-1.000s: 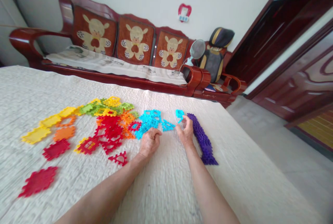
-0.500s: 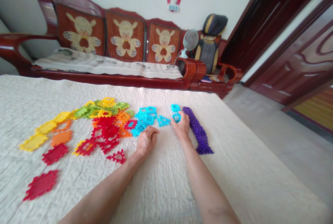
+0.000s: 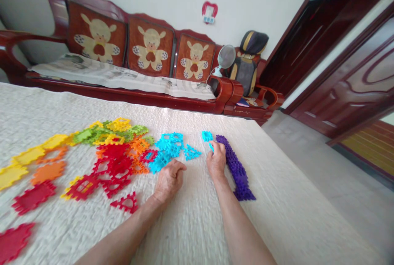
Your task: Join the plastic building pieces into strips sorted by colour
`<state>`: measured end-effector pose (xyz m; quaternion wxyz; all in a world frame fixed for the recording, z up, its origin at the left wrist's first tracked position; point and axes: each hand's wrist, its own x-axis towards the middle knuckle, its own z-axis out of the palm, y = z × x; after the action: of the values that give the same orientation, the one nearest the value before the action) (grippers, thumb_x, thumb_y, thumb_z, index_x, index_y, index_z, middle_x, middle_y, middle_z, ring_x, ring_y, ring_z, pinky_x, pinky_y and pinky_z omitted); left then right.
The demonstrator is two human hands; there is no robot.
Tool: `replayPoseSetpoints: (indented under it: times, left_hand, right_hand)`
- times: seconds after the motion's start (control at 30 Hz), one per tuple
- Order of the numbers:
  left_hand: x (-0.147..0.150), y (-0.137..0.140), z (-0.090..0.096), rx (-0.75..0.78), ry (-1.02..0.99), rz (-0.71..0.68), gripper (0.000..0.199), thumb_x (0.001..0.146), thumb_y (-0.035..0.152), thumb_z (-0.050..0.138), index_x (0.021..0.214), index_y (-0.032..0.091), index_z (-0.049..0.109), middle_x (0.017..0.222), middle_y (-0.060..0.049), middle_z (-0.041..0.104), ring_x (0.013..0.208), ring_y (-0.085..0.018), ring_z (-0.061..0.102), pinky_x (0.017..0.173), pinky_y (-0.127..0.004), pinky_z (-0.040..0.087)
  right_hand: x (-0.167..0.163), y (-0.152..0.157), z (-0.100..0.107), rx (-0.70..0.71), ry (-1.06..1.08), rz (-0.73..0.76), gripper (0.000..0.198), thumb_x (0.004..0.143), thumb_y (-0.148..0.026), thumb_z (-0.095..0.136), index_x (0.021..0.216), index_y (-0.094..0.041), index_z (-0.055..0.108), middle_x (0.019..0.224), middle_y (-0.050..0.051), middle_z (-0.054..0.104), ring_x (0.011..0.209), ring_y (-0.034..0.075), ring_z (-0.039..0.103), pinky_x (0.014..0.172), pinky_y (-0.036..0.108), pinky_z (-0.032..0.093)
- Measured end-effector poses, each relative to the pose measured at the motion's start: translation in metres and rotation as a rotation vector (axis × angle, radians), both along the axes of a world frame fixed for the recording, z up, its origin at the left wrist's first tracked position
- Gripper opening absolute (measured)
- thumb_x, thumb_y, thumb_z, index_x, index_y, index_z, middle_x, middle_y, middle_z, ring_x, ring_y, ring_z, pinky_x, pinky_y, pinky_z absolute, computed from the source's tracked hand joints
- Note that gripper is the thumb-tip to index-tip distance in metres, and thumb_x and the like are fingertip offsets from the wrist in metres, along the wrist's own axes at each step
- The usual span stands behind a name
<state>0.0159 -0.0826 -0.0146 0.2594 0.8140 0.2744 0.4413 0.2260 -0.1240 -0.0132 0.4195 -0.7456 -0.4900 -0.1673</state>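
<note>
Flat plastic interlocking tiles lie on a cream quilted cover [image 3: 197, 232]. My right hand [image 3: 217, 160] pinches a small cyan tile [image 3: 207, 137] at the far end of a row of purple tiles [image 3: 235, 166], which runs along the hand's right side. My left hand [image 3: 169, 178] rests on the cover with fingers curled and nothing visible in it, just in front of a pile of cyan tiles [image 3: 170, 150]. Red tiles [image 3: 113, 170] lie to its left.
Orange, yellow and green tiles [image 3: 101, 133] spread to the far left. A dark red wooden bench [image 3: 147, 92] with three bear cushions stands behind the cover. A small fan [image 3: 226, 57] and a bag sit at its right end. The floor and wooden doors lie to the right.
My right hand brought the cyan tile down beside the far end of the purple row. My left hand stayed curled by the cyan pile. The view swung slightly right.
</note>
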Motion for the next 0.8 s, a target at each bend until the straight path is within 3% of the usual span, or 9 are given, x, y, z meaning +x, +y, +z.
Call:
replayPoseSetpoints:
  times: [0.2,0.53,0.67,0.8]
  left_hand:
    - [0.0,0.0,0.002,-0.018,0.008,-0.004,0.027,0.078,0.006,0.042,0.077,0.019,0.066,0.075,-0.002,0.069,0.071,-0.013,0.066,0.067,-0.023,0.05]
    - [0.001,0.0,0.001,-0.044,0.008,-0.007,0.027,0.077,0.006,0.042,0.076,0.019,0.066,0.075,-0.002,0.068,0.072,-0.013,0.065,0.068,-0.024,0.051]
    - [0.001,0.001,0.001,-0.052,0.027,-0.01,0.028,0.076,0.005,0.043,0.077,0.019,0.067,0.075,-0.002,0.069,0.072,-0.014,0.066,0.068,-0.024,0.051]
    - [0.001,0.001,0.0,-0.047,0.016,-0.01,0.029,0.076,0.004,0.042,0.077,0.02,0.067,0.075,-0.002,0.069,0.07,-0.014,0.066,0.067,-0.024,0.052]
  right_hand:
    - [-0.01,-0.006,0.006,-0.094,0.014,0.101,0.062,0.07,-0.024,0.057,0.131,-0.014,0.05,0.123,0.015,0.057,0.117,0.029,0.051,0.102,0.045,0.042]
    - [-0.011,-0.011,0.011,-0.349,-0.016,-0.1,0.049,0.073,-0.027,0.058,0.12,-0.013,0.061,0.114,0.016,0.063,0.107,0.031,0.056,0.096,0.044,0.043]
    - [-0.005,-0.01,0.006,-0.311,-0.004,-0.091,0.042,0.072,-0.028,0.058,0.111,-0.016,0.065,0.106,0.014,0.065,0.101,0.03,0.058,0.093,0.042,0.044]
    - [0.0,-0.002,0.007,-0.141,0.036,-0.082,0.048,0.073,-0.033,0.059,0.119,-0.016,0.06,0.108,0.013,0.063,0.103,0.029,0.057,0.093,0.041,0.045]
